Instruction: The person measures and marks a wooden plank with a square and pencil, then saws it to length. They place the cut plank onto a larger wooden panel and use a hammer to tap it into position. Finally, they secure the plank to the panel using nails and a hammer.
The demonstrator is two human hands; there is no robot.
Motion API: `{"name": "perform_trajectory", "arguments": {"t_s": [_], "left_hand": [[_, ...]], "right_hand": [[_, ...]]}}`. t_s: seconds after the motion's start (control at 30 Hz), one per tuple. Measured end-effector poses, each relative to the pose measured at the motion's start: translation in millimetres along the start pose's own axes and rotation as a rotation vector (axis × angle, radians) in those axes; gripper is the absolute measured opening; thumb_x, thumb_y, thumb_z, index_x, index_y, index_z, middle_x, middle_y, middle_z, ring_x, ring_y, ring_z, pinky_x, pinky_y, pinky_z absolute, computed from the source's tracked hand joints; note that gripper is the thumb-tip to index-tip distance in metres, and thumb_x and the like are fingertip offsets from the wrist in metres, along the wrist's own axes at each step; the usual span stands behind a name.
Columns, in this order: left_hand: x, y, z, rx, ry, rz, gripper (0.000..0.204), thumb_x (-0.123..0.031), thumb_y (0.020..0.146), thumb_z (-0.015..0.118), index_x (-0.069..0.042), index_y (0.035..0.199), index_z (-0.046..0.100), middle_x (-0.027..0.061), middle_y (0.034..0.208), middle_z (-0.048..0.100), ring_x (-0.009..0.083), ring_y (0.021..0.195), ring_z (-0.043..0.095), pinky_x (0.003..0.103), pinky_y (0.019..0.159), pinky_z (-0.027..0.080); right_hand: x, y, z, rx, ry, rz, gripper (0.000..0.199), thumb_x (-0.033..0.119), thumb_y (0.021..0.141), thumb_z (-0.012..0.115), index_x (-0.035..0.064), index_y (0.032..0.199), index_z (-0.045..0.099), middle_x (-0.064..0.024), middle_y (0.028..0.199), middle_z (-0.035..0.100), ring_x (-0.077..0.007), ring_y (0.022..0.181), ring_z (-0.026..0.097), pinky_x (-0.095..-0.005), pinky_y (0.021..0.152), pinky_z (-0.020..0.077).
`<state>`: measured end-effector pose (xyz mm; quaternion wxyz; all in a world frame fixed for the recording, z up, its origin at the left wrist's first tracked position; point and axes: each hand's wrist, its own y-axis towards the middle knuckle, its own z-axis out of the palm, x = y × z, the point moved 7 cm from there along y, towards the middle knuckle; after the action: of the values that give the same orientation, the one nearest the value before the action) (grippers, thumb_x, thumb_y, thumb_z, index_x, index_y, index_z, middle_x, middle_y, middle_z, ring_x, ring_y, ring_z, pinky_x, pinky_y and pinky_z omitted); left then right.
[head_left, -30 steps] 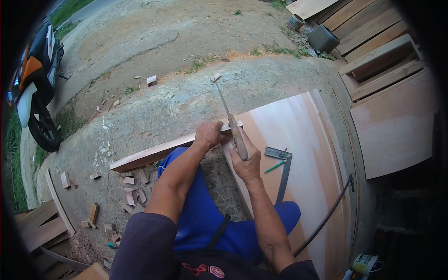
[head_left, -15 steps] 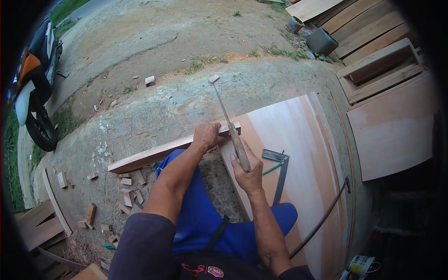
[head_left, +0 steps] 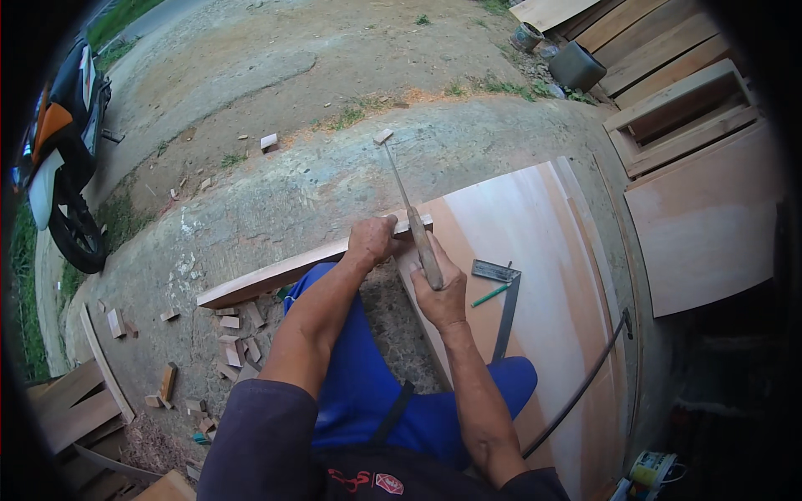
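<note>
A long wooden board (head_left: pixel 276 274) lies across my left thigh, its right end over the edge of a plywood-faced panel (head_left: pixel 522 213). My left hand (head_left: pixel 371 242) is closed around the board close to that end. My right hand (head_left: pixel 441 296) grips the wooden handle of a handsaw (head_left: pixel 426 257). Its thin blade is seen edge-on and crosses the board just right of my left hand, pointing away from me. Part of the cut is hidden. Right of my right hand, a try square (head_left: pixel 507 313) and a green pencil (head_left: pixel 490 296) rest on the panel.
Small wood offcuts (head_left: pixel 232 346) litter the concrete at left. A parked motorcycle (head_left: pixel 67 192) stands at far left. A wooden frame (head_left: pixel 681 125) and planks are at right. A dark curved bar (head_left: pixel 576 392) lies on the panel; a small bucket (head_left: pixel 652 469) sits at lower right.
My right hand and the handsaw have slid a little forward, away from me. My left hand keeps its hold on the board. The whole view has shifted slightly.
</note>
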<state>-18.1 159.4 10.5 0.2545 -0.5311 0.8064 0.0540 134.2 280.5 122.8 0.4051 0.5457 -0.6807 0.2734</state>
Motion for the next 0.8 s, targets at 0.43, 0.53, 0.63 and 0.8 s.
{"name": "perform_trajectory", "arguments": {"t_s": [0.43, 0.53, 0.63, 0.8], "left_hand": [[-2.2, -3.6, -3.2, -0.020, 0.011, 0.021, 0.048, -0.051, 0.081, 0.075, -0.006, 0.097, 0.070, 0.0202, 0.090, 0.073, 0.0383, 0.090, 0.072, 0.050, 0.080, 0.055], [2.8, -12.4, -4.5, 0.010, 0.009, -0.010, 0.050, -0.053, 0.079, 0.075, -0.006, 0.097, 0.070, 0.0202, 0.091, 0.073, 0.0387, 0.092, 0.071, 0.050, 0.081, 0.055], [15.2, -6.1, -6.4, 0.042, -0.020, 0.019, 0.050, -0.052, 0.079, 0.076, -0.006, 0.099, 0.070, 0.0204, 0.091, 0.073, 0.0392, 0.092, 0.071, 0.050, 0.082, 0.054], [4.0, -1.4, -2.5, 0.030, -0.003, 0.011, 0.049, -0.051, 0.080, 0.077, -0.007, 0.099, 0.068, 0.0192, 0.091, 0.073, 0.0376, 0.090, 0.072, 0.050, 0.080, 0.055]], "right_hand": [[13.8, -31.7, -20.6, 0.026, -0.020, 0.026, 0.053, 0.004, 0.086, 0.066, -0.0037, 0.138, 0.056, -0.0212, 0.101, 0.072, -0.0197, 0.087, 0.070, -0.0321, 0.080, 0.0541], [13.2, -1.9, 5.0, 0.040, 0.003, 0.050, 0.056, 0.006, 0.085, 0.068, -0.0019, 0.139, 0.055, -0.0226, 0.102, 0.072, -0.0223, 0.087, 0.071, -0.0326, 0.078, 0.0547], [28.2, -104.1, -59.7, 0.093, -0.022, 0.115, 0.059, 0.007, 0.083, 0.072, -0.0051, 0.138, 0.055, -0.0276, 0.111, 0.071, -0.0316, 0.099, 0.074, -0.0365, 0.085, 0.0574], [32.4, -163.2, -99.6, 0.077, -0.164, -0.002, 0.053, 0.007, 0.084, 0.069, -0.0089, 0.133, 0.057, -0.0255, 0.112, 0.072, -0.0302, 0.096, 0.075, -0.0337, 0.085, 0.0578]]}}
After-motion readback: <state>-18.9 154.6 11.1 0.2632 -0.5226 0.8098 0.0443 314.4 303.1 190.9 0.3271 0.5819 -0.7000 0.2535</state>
